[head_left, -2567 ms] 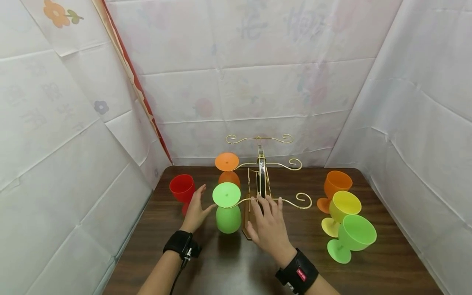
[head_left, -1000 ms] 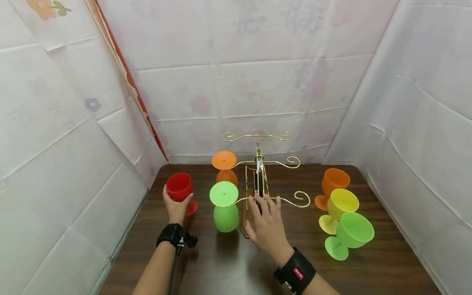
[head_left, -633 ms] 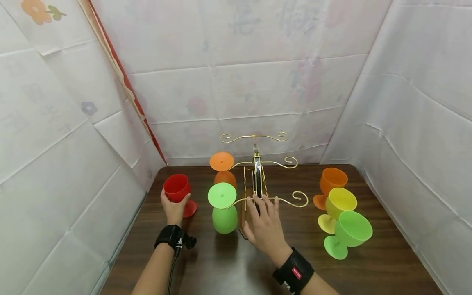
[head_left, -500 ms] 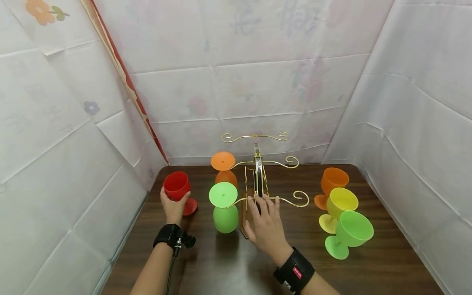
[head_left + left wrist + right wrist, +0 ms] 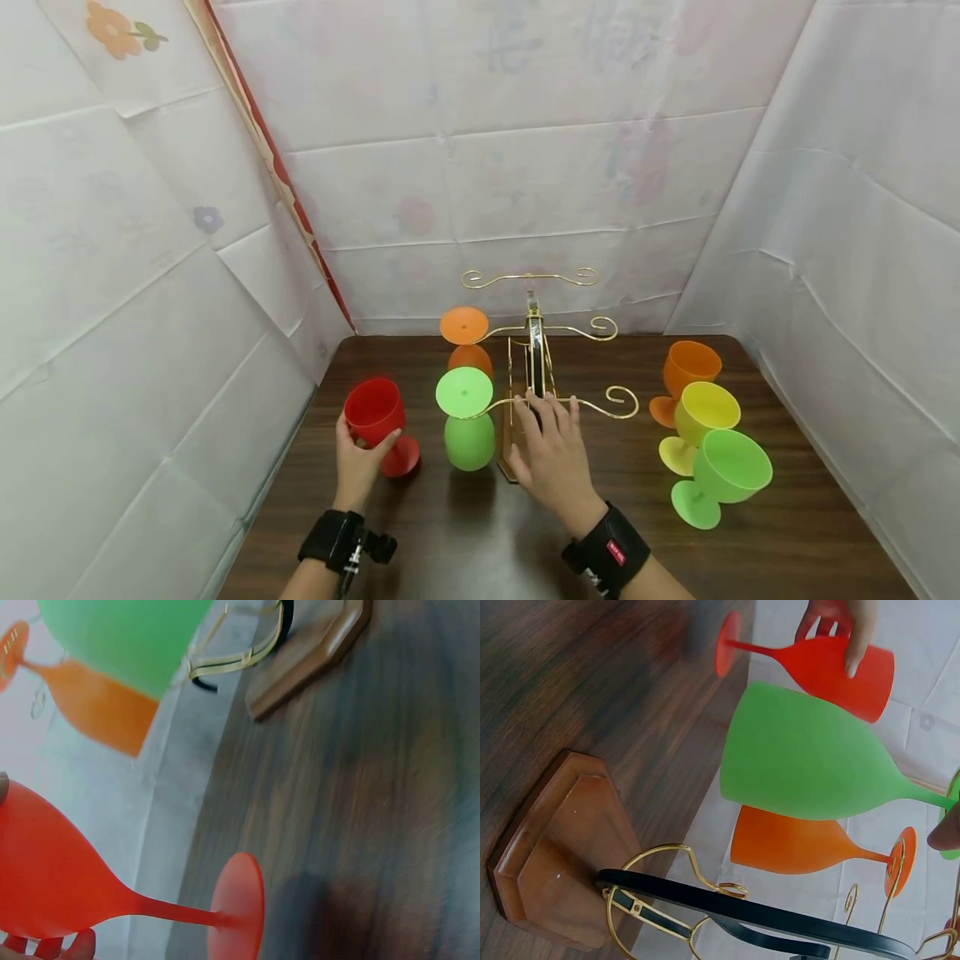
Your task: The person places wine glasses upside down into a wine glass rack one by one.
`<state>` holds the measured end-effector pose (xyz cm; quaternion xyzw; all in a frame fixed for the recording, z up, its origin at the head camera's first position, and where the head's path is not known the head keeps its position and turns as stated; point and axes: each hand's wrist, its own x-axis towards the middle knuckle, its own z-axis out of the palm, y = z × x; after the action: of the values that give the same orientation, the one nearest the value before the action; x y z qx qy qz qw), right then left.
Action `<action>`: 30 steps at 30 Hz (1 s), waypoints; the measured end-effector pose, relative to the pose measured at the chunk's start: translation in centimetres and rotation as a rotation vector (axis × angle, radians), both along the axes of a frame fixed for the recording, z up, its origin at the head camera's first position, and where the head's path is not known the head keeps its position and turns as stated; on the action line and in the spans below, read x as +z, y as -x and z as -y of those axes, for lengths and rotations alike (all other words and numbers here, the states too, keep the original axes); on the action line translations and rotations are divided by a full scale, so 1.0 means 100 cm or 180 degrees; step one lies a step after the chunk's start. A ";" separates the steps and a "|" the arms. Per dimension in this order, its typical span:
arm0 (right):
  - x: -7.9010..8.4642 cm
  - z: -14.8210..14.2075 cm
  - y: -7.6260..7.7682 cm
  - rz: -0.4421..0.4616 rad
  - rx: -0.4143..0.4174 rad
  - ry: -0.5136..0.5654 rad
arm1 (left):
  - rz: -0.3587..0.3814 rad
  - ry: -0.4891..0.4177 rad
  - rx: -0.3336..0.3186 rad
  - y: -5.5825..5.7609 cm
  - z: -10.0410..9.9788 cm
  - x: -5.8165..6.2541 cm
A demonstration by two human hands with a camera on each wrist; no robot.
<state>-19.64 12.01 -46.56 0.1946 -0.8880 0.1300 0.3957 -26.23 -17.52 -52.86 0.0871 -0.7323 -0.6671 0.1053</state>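
My left hand (image 5: 356, 467) grips the bowl of a red goblet (image 5: 375, 412), thumb on its right side and fingers round the left. In the left wrist view the goblet's foot hangs over the tabletop, its shadow apart from it. My right hand (image 5: 553, 458) rests its extended fingers on the lower front arm of a gold wire goblet rack (image 5: 534, 358). Upside down on the rack's left arms hang a green goblet (image 5: 469, 442) in front and an orange goblet (image 5: 471, 360) behind. The rack's wooden base (image 5: 562, 847) stands on the table.
At the right of the dark wooden table (image 5: 600, 550) stand an orange goblet (image 5: 692, 367), a yellow goblet (image 5: 707, 412) and a light green goblet (image 5: 731, 467), upright in a row. White sheeting (image 5: 525, 192) encloses the table at the back and sides.
My left hand, beside the red goblet at first, has closed round its bowl and brought it up and nearer to me. My right hand has stayed on the rack.
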 end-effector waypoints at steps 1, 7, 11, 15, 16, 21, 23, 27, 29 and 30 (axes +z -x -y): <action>0.000 0.000 0.000 0.0003 0.0003 0.0003 | 0.0046 0.0018 -0.0027 -0.006 -0.001 0.001; -0.001 -0.001 0.000 0.0015 0.0025 -0.0010 | 0.0193 0.0106 -0.0220 -0.038 -0.006 0.012; 0.000 -0.002 -0.001 0.0035 0.0055 -0.0007 | 0.0139 0.0115 -0.0328 -0.054 -0.014 0.018; 0.002 -0.003 -0.002 0.0070 0.0105 0.0012 | -0.0064 0.0178 -0.0448 -0.070 -0.025 0.019; 0.003 -0.004 -0.002 0.0072 0.0124 0.0017 | -0.0104 0.0211 -0.0481 -0.074 -0.028 0.019; 0.004 -0.007 -0.002 0.0077 0.0201 0.0034 | -0.0198 0.0206 -0.0669 -0.094 -0.042 0.023; 0.004 -0.008 -0.002 0.0075 0.0213 0.0039 | -0.0225 0.0143 -0.0765 -0.100 -0.048 0.026; 0.004 -0.009 -0.002 0.0058 0.0227 0.0033 | -0.0208 0.0137 -0.0880 -0.111 -0.058 0.032; 0.005 -0.010 -0.002 0.0048 0.0234 0.0022 | -0.0174 0.0153 -0.0908 -0.115 -0.063 0.034; 0.005 -0.011 -0.002 0.0048 0.0238 0.0015 | -0.0145 0.0153 -0.0925 -0.116 -0.066 0.035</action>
<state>-19.47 13.11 -46.04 0.2258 -0.8828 0.1483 0.3844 -14.58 -10.94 -49.38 -0.0376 -0.7504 -0.6594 0.0263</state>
